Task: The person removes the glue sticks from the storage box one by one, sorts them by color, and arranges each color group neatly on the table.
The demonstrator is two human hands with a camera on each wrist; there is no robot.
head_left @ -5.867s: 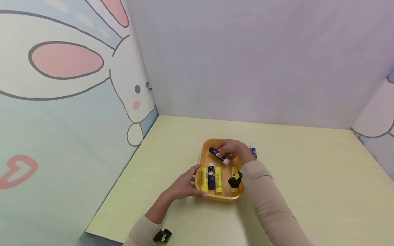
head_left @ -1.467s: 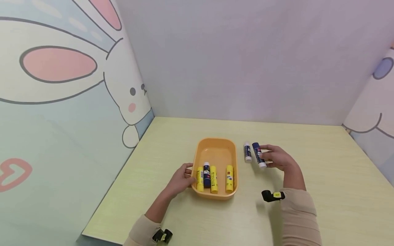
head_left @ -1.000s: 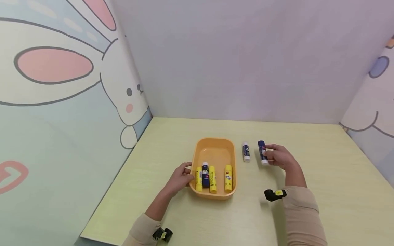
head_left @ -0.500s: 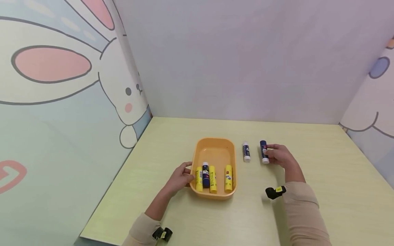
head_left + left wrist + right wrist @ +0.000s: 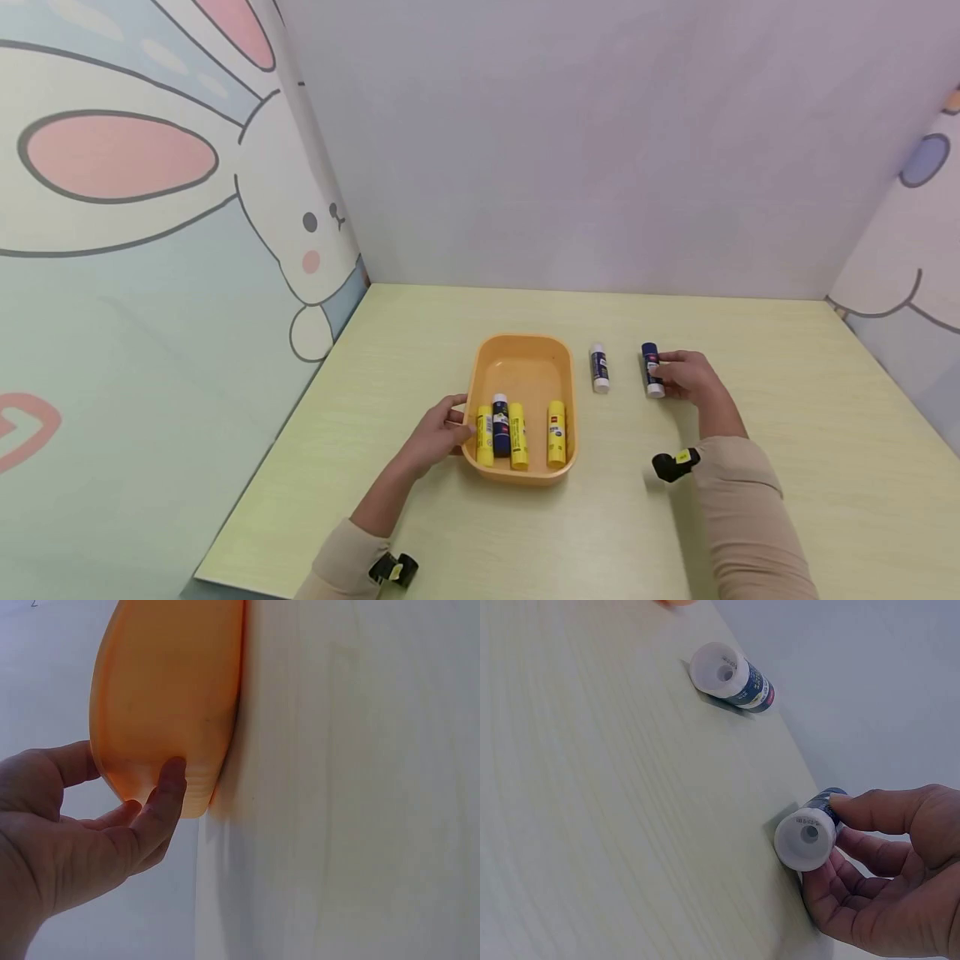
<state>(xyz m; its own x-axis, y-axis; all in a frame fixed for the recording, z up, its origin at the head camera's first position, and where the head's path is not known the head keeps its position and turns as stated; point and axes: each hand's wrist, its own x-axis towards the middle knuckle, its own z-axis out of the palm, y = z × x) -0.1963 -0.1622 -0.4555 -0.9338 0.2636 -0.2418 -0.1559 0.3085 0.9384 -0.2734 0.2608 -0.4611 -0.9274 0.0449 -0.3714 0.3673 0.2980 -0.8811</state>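
Your right hand is pinching a dark-blue cylindrical glue stick with a white end between thumb and fingers, while your left hand is gripping the side wall of a rounded, orange plastic tray; the 2 hands are staying well apart. The held stick is sitting right of the tray, low over the pale wood-grain tabletop; you can't tell whether it is touching. The right wrist view is showing what the head view isn't: the hollow, round white ends of this stick and of a second dark-blue, white-ended glue stick, which is lying on the table between tray and hand. The left wrist view is revealing your fingers pressing the tray's outer wall, but only the head view is showing its contents: 3 yellow cylindrical glue sticks and 1 dark-blue, white-topped glue stick, all lying near the closest end. Your right fingers are covering part of the held stick. Behind, a plain lilac wall is meeting the table, and a painted white rabbit mural is filling the left side.
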